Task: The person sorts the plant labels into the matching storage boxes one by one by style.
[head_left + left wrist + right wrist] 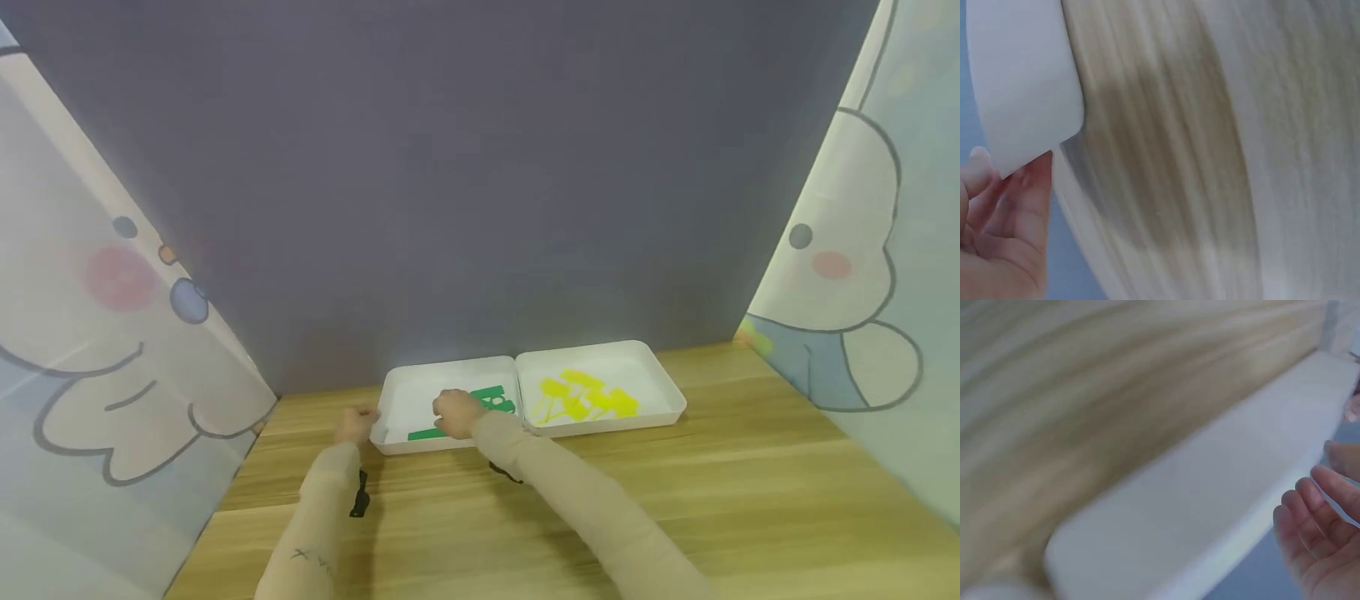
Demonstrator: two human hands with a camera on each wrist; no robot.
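A white tray (450,371) with several green pieces (487,392) stands at the back of the table. At its left end my left hand (356,423) holds the rim, the thumb over the edge and the fingers against the outer wall; the left wrist view shows this hand (1013,231) at the tray's corner (1029,81). Above the tray's interior is my right hand (456,413), among the green pieces and partly covering them. In the right wrist view the right hand (1325,531) has loosely bent fingers with nothing seen between them, beside the tray wall (1197,481).
A second white tray (600,427), holding several yellow pieces (577,400), adjoins the first on its right. Behind both rises a dark grey panel (480,183). Cartoon-printed sheets flank the wooden table (450,533) on both sides.
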